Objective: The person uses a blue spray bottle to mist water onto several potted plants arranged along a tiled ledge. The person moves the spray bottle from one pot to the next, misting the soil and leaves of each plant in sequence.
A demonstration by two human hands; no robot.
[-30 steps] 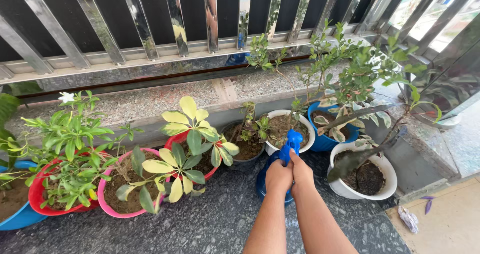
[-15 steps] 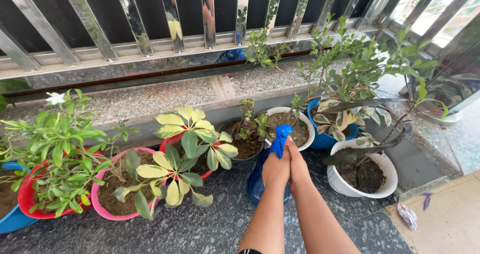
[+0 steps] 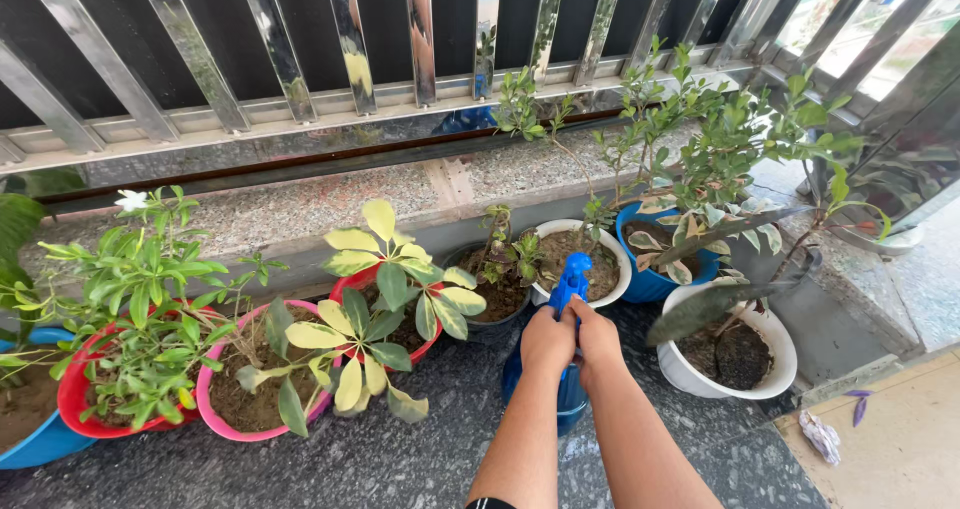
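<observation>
**Gripping a blue spray bottle among the pots**

Wrapping around the neck of a blue spray bottle [image 3: 560, 354], the fingers of both hands are closed on it: the left hand [image 3: 547, 341] holds the near-left side and the right hand [image 3: 598, 335] presses against the right side, the two hands touching each other. The bottle's blue nozzle head [image 3: 573, 272] sticks up above the knuckles and is tilted toward the pots behind it. The bottle's body stands on the dark speckled stone floor [image 3: 420, 449], just below the hands.

Right behind the nozzle sits a white pot [image 3: 612, 287] of soil with a thin-stemmed shrub, and beside that a dark pot [image 3: 490, 309] with a small plant. Further left stands a red pot [image 3: 352, 281] holding a plant with yellow-green leaves, then a pink pot [image 3: 215, 409], another red pot [image 3: 75, 414] with a white-flowered plant, and a blue pot [image 3: 45, 444] at the edge. To the right of the hands are a blue pot [image 3: 650, 287] with variegated leaves and a white pot [image 3: 775, 364] of dark soil. A shiny metal railing [image 3: 350, 49] runs along the granite ledge [image 3: 300, 204] behind the row.
</observation>
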